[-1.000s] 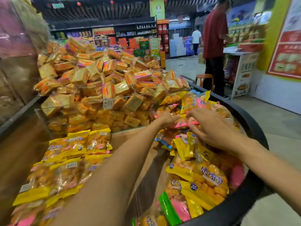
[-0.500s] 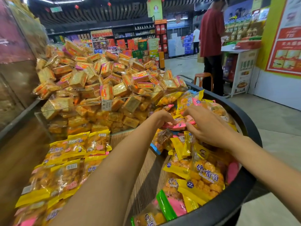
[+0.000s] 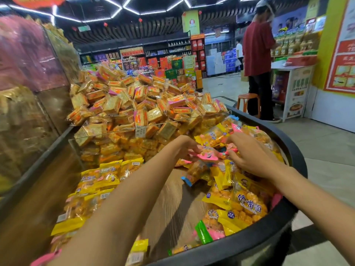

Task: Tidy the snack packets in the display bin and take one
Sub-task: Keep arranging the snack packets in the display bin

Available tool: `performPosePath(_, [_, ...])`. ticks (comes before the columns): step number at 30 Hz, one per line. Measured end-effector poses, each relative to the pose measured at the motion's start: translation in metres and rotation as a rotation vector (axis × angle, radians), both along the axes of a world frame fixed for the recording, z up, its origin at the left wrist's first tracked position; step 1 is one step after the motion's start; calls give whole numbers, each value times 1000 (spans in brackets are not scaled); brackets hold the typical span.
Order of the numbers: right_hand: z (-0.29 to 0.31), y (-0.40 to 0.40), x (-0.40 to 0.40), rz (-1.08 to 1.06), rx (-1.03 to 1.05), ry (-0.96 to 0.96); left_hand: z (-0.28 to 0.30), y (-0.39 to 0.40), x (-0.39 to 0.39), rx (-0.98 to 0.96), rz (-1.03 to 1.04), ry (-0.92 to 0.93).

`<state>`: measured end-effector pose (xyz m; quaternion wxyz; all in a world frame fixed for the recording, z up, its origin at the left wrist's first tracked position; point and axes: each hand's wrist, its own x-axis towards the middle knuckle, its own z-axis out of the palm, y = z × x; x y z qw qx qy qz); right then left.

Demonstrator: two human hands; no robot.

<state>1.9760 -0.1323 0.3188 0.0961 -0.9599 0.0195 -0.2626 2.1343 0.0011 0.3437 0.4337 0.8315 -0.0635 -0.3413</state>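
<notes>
The display bin (image 3: 288, 223) has a curved black rim and a wooden floor. Yellow, pink and green snack packets (image 3: 242, 204) lie heaped along its right side, and a second group of yellow packets (image 3: 99, 181) lies at the left. My left hand (image 3: 184, 146) and my right hand (image 3: 247, 154) both reach to the far end of the bin. Between them they pinch a pink packet (image 3: 208, 155), the left at its left edge, the right at its right end.
A clear acrylic divider (image 3: 153, 127) separates the bin from a tall pile of square orange biscuit packs (image 3: 138, 104). A person in a red shirt (image 3: 258, 54) stands by an orange stool (image 3: 247, 101) and a white stand at the right. Glass-fronted bins line the left.
My head has tilted up a little, showing more ceiling. Both hands stay at the far end of the bin, and the pink packet between them has come up slightly from the heap.
</notes>
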Motion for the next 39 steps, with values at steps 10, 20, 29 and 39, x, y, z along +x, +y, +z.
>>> performPosePath(10, [15,30,-9,-20,-43,-24,44,180,-53,-286,222,-271])
performPosePath(20, [38,204,59,225,452,0,15,263,-76,-486,352,-470])
performPosePath(29, [9,228,111,259,1352,129,-7,260,-61,-443,221,-617])
performPosePath(39, [14,232,99,452,1334,149,-1,265,-47,-481,302,-468])
